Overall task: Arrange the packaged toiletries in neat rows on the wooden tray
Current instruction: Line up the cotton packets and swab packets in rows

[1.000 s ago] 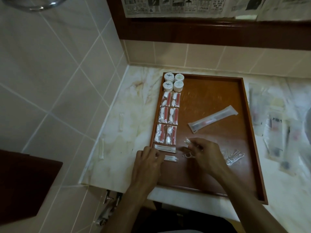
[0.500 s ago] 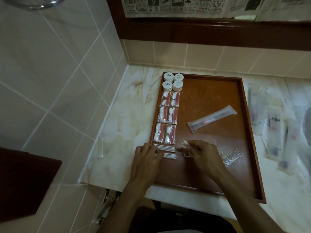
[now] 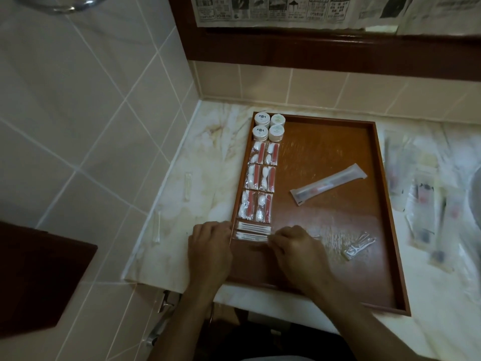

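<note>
Now both hands meet at the lower swab packet, near the tray's front-left corner. The left hand rests curled over the tray's left rim at the packet's nine o'clock end; whether it pinches the wrap I cannot tell. The right hand, fingers bent, touches the packet's three o'clock end. The packet's long axis runs nine to three, parallel to the second swab packet just beyond at twelve. The floss picks lie at three o'clock from the right hand, nearer that hand.
</note>
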